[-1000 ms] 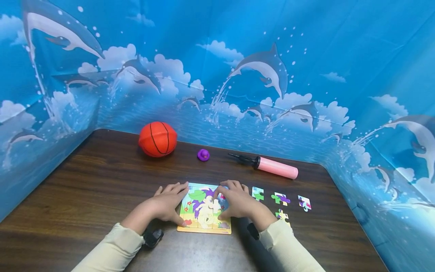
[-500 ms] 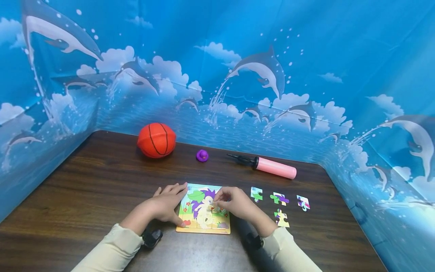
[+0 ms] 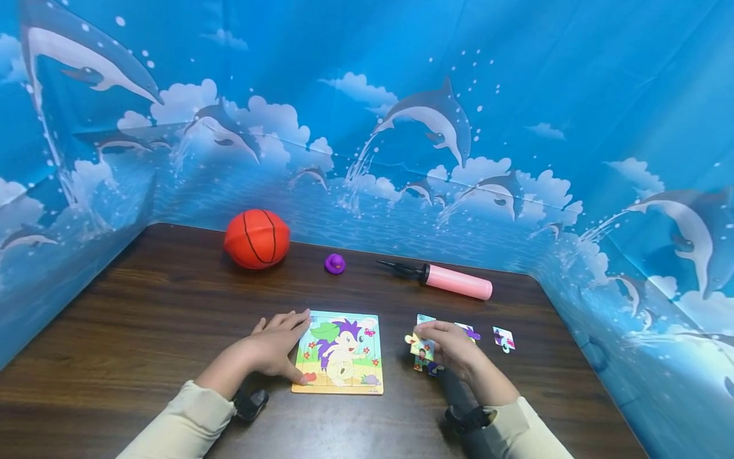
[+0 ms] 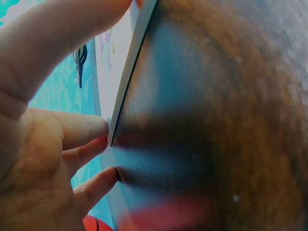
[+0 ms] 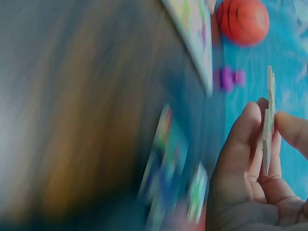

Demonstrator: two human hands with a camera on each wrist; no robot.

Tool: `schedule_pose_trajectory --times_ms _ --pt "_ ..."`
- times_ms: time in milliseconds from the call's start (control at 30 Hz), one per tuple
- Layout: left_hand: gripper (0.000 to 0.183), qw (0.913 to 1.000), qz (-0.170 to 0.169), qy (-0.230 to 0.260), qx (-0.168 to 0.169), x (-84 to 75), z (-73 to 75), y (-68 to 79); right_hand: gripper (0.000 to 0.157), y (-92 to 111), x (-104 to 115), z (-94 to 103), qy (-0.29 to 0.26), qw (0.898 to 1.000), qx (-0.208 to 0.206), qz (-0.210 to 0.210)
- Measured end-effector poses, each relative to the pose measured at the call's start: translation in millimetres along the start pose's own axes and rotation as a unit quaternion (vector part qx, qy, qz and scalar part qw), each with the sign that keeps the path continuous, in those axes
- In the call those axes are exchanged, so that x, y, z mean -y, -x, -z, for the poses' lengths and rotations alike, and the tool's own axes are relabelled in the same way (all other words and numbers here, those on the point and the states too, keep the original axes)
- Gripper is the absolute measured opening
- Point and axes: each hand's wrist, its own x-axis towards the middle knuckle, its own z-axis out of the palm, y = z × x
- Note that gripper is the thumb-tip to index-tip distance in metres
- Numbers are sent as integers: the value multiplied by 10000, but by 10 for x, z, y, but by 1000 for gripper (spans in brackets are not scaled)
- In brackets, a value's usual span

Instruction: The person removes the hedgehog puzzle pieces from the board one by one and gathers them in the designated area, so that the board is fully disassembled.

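Observation:
A flat jigsaw board (image 3: 344,350) with a cartoon hedgehog picture lies on the table. My left hand (image 3: 269,349) spans its left edge, thumb on the lower left corner and fingertips at the upper left corner. In the left wrist view the fingers (image 4: 89,129) reach the board's edge. Right of the board, my right hand (image 3: 461,357) pinches a yellow and green puzzle piece (image 3: 420,345) between thumb and fingers. That piece (image 5: 267,130) shows edge-on in the right wrist view. Beneath it on the table is a purple and green piece (image 3: 427,366).
More loose pieces lie at the right: a pale blue one (image 3: 425,318), a purple one (image 3: 473,333) partly covered by the hand, and a white one (image 3: 504,338). Along the back stand a red ball (image 3: 257,239), a purple rubber duck (image 3: 335,264) and a pink hand pump (image 3: 459,282).
My right hand has moved from over the board to the right and now holds a puzzle piece above the loose pieces. My left hand has stayed at the board's left edge.

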Motion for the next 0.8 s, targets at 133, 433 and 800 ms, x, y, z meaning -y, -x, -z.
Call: schedule_pose_trajectory --times_ms 133,433,800 --pt "113 10000 10 -20 -1 6 12 15 32 154 -205 445 219 9986 -470 -80" --pt "114 9999 47 -89 0 39 26 23 31 379 -494 1168 1707 9706 -1664 -329" --pt "112 9999 -7 -87 62 24 -3 -23 30 373 -561 1273 2226 9510 -2102 -432"
